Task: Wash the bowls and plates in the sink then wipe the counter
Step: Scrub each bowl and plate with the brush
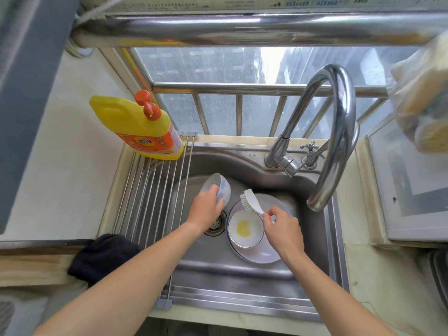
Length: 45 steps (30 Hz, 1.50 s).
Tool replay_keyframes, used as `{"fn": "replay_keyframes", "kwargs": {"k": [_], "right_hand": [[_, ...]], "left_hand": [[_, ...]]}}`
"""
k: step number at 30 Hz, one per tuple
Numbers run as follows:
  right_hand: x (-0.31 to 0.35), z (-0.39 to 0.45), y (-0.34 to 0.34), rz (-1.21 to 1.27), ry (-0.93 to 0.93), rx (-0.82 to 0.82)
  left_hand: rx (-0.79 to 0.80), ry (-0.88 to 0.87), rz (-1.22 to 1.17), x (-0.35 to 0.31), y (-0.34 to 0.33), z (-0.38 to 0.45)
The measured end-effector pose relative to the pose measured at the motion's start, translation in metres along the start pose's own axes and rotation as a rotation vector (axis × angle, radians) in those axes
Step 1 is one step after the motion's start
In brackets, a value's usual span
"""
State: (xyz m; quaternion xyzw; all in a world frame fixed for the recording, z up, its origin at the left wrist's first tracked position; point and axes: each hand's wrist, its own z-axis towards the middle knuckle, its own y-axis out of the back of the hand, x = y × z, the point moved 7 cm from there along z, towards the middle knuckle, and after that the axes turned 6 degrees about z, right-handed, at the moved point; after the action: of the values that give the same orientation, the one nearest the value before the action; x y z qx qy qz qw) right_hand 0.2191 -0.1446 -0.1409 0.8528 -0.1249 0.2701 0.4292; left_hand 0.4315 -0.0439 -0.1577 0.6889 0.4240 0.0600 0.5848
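My left hand [206,209] grips a white bowl with blue marks [219,187], tilted on its side above the steel sink [312,241]. My right hand [282,229] pinches the handle of a white dish brush [251,200], whose bristles point left toward that bowl. Below the brush, a second white bowl [246,229] with a yellow blob of soap in it sits on a pale plate [269,253] on the sink floor. The drain strainer [215,225] lies just left of the plate, partly hidden by my left wrist.
A yellow detergent bottle [143,127] with an orange pump stands on the roll-up drying rack [150,197] over the sink's left side. A dark cloth [101,255] lies at the rack's near left corner. The curved tap [337,132] arches over the sink's right. Pale counter [60,166] lies left.
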Motion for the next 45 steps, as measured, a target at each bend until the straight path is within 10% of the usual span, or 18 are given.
{"fn": "replay_keyframes", "kwargs": {"k": [7,26,33,39,45], "right_hand": [[-0.015,0.008,-0.019,-0.093,0.037,0.056],[-0.019,0.027,-0.06,-0.11,0.14,0.102],[-0.033,0.021,-0.045,-0.078,0.066,0.066],[-0.041,0.015,-0.023,-0.076,0.083,0.025],[-0.075,-0.004,-0.02,-0.091,-0.004,0.026]], "left_hand": [[0.279,-0.064,0.471,0.021,-0.069,-0.025],[0.197,0.006,0.552,0.05,-0.08,0.054],[-0.087,0.062,0.229,0.031,-0.082,0.01],[0.175,0.357,-0.139,0.018,-0.124,-0.026],[0.081,0.651,-0.195,0.021,-0.12,-0.033]]}}
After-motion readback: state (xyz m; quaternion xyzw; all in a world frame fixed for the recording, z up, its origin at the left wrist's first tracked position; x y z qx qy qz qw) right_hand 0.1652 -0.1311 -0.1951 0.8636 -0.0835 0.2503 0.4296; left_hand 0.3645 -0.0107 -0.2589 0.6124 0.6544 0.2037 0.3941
